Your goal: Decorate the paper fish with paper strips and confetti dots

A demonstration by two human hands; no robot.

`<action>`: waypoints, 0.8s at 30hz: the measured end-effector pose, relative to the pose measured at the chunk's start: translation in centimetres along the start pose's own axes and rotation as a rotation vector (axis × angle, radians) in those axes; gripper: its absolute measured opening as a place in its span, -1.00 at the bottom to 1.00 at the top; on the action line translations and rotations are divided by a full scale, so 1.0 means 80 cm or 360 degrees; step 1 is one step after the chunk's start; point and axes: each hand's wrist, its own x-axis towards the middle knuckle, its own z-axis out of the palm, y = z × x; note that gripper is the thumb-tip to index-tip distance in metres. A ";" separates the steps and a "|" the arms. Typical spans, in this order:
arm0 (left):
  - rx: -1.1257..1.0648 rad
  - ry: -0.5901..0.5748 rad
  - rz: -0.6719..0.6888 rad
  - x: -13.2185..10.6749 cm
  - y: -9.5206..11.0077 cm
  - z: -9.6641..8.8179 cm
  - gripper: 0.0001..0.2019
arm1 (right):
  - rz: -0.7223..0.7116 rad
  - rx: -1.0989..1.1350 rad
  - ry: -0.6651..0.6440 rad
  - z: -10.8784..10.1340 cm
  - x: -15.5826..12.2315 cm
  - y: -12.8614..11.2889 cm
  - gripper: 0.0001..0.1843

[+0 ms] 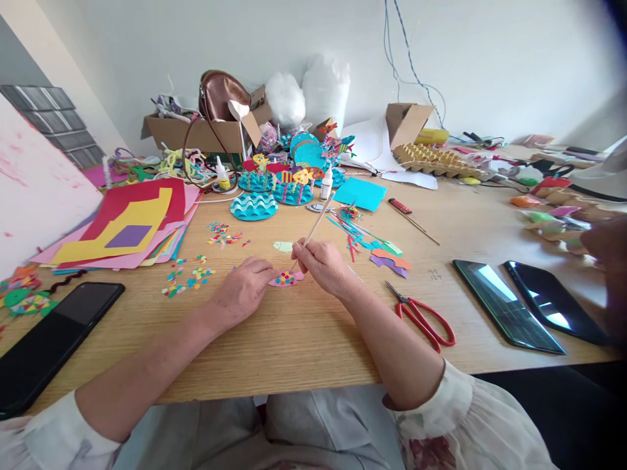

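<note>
A small pink paper fish [285,279] dotted with coloured paper circles lies on the wooden table between my hands. My left hand [243,287] rests by its left end, fingertips pressed together at its edge; whether they pinch it I cannot make out. In my right hand [326,266] is a thin wooden stick [319,219], held like a pencil with its lower tip at the fish. Just behind lies a pale green paper fish [283,247]. Loose paper dots [189,277] are scattered left of my left hand, with more confetti [228,239] farther back.
Red-handled scissors [424,323] lie right of my right forearm, near paper strips [392,260]. Glue bottles [326,184] stand by blue fish decorations [294,189]. Coloured paper sheets [132,222] and a black phone [59,339] are at left. Two dark glossy panels [507,307] lie at right.
</note>
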 end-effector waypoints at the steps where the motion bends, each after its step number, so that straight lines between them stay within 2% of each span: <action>1: 0.0000 -0.0015 0.0011 0.002 0.001 -0.001 -0.72 | 0.0000 -0.0004 0.0000 0.000 0.000 -0.001 -0.66; 6: 0.0009 -0.0119 0.0071 0.017 0.003 0.004 -0.68 | 0.0010 -0.0020 -0.0001 0.000 0.000 -0.001 -0.66; 14: 0.0076 -0.0054 0.0094 0.024 -0.004 0.026 -0.72 | -0.0009 -0.0030 -0.0032 0.002 0.000 0.001 -0.66; 24: 0.0073 -0.0065 0.0069 0.024 -0.003 0.027 -0.72 | 0.0002 -0.0043 -0.0041 0.002 0.001 0.000 -0.65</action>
